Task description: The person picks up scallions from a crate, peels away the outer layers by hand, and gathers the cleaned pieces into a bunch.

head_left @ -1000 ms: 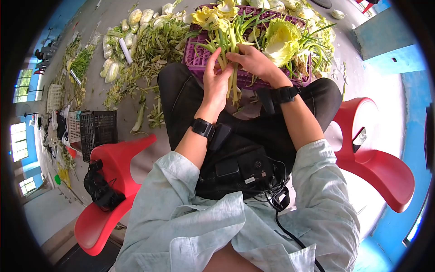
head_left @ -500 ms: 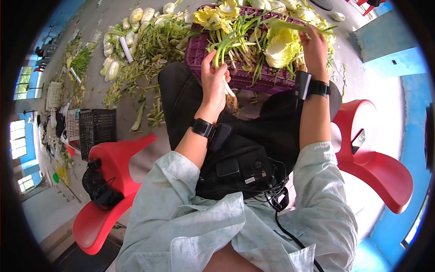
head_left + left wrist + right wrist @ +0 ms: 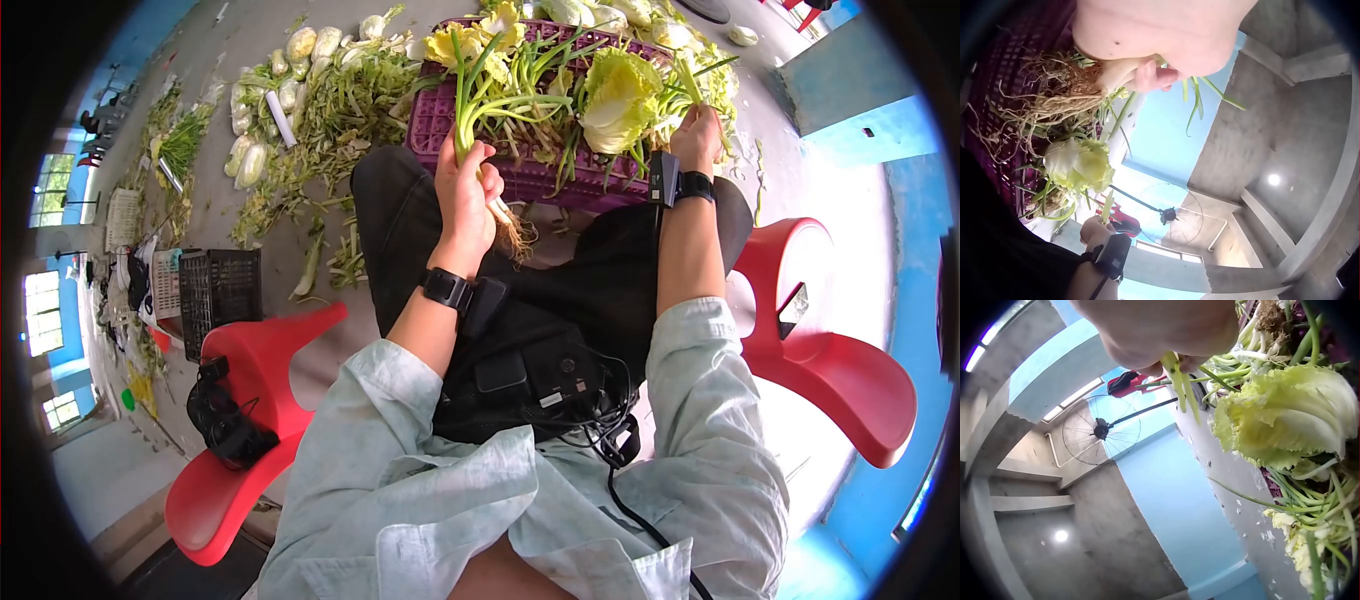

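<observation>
My left hand (image 3: 466, 205) grips a small bunch of scallions (image 3: 464, 125) at the near left edge of the purple crate (image 3: 424, 128). Their green tops fan out over the crate, while the brown stringy roots (image 3: 1063, 100) hang on the inner side of the palm. Off at the crate's right side, my right hand (image 3: 696, 140) pinches a limp yellow-green leaf (image 3: 1185, 387) that sticks out past the fingers. Between the hands, a pale cabbage head (image 3: 615, 102) lies on the crate among more scallions (image 3: 535, 75).
Trimmed leaves (image 3: 365, 95) and several cabbages (image 3: 325, 42) cover the floor to the left. A black basket (image 3: 220, 290) stands by the left red chair (image 3: 262, 370). Another red chair (image 3: 830, 350) is at my right. Beyond the crate is a standing fan (image 3: 1101, 429).
My hands were together on the scallions. The right hand has moved away to the right with a leaf, then lowered slightly. My left hand has curled round the scallions and raised their tops.
</observation>
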A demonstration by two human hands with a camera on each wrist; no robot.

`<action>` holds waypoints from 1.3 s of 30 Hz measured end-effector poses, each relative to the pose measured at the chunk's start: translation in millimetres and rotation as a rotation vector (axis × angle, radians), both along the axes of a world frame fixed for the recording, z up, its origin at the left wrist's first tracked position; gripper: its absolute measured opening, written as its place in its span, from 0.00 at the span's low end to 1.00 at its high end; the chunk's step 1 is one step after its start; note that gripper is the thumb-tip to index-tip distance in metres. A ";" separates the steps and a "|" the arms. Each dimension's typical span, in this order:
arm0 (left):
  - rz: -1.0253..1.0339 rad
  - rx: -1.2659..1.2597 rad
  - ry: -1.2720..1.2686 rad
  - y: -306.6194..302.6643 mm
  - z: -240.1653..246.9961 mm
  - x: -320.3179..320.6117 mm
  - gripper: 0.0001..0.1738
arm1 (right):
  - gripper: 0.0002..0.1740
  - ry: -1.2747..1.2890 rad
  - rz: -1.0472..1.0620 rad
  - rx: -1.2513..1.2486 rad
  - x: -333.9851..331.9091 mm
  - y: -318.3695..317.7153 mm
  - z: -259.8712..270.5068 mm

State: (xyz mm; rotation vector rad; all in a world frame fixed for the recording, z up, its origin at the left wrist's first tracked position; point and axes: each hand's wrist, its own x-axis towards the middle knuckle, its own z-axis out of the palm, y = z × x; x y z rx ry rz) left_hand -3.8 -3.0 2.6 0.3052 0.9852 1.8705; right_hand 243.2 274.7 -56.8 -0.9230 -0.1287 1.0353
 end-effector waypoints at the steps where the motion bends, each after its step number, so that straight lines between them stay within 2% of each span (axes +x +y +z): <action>1: 0.014 0.001 -0.022 -0.5 -0.2 -0.1 0.16 | 0.18 0.090 0.080 -0.013 0.4 -1.0 4.1; 2: 0.018 -0.006 -0.064 -0.2 -3.6 -1.6 0.14 | 0.19 0.179 0.159 -0.025 4.7 1.9 5.0; 5: 0.021 -0.019 -0.173 -0.3 -13.9 -4.8 0.10 | 0.21 0.182 0.267 -0.066 -0.2 -0.8 3.8; 7: 0.013 -0.017 -0.221 -1.0 -18.6 -6.4 0.11 | 0.21 0.020 0.257 -0.136 -5.5 -12.1 10.2; 8: 0.018 -0.029 -0.219 -1.4 -18.5 -6.7 0.11 | 0.21 0.087 0.248 -0.137 -6.7 -8.7 11.3; 11: 0.023 -0.065 -0.224 -1.3 -18.0 -4.6 0.12 | 0.20 0.026 0.201 -0.164 -7.7 -12.0 12.2; 14: 0.011 -0.066 -0.242 -1.1 -15.7 -3.8 0.14 | 0.15 0.041 0.084 -0.349 -14.7 -28.9 31.6; 17: -0.026 -0.004 -0.229 -0.6 -10.8 -1.1 0.16 | 0.12 0.063 0.073 -0.133 -8.6 -21.0 8.8; 20: -0.097 0.041 -0.184 -0.4 -5.5 -1.3 0.18 | 0.13 0.034 -0.081 -0.042 -14.8 -15.4 -1.0; 24: -0.130 0.058 -0.231 0.0 -14.5 -2.3 0.16 | 0.17 -0.063 0.016 0.002 -5.0 2.6 -31.8; 25: -0.127 0.055 -0.243 0.4 -16.5 -1.8 0.16 | 0.17 -0.197 0.114 -0.023 2.1 9.3 -51.8; 26: -0.125 0.053 -0.255 0.8 -18.0 -1.3 0.15 | 0.17 -0.488 0.257 -0.047 10.7 22.8 -78.9; 28: -0.117 0.036 -0.288 0.7 -20.2 -0.4 0.14 | 0.18 -0.967 0.395 -0.059 26.4 44.7 -128.2; 31: -0.112 0.012 -0.317 1.8 -28.7 -1.4 0.13 | 0.25 -0.549 0.471 -0.415 -13.4 -10.8 -10.6; 32: -0.112 0.004 -0.324 2.0 -29.6 -1.3 0.13 | 0.26 -0.444 0.476 -0.437 -16.2 -11.9 -2.4; 34: -0.126 -0.011 -0.344 1.9 -31.1 -1.8 0.13 | 0.28 -0.405 0.476 -0.482 -21.7 -19.1 9.7; 36: -0.135 -0.036 -0.368 2.4 -28.3 -0.5 0.11 | 0.28 -0.540 0.464 -0.531 -22.4 -18.7 8.0; 39: -0.158 0.027 -0.438 1.1 -31.1 0.5 0.09 | 0.28 -0.790 0.324 -0.356 -20.8 -13.5 2.2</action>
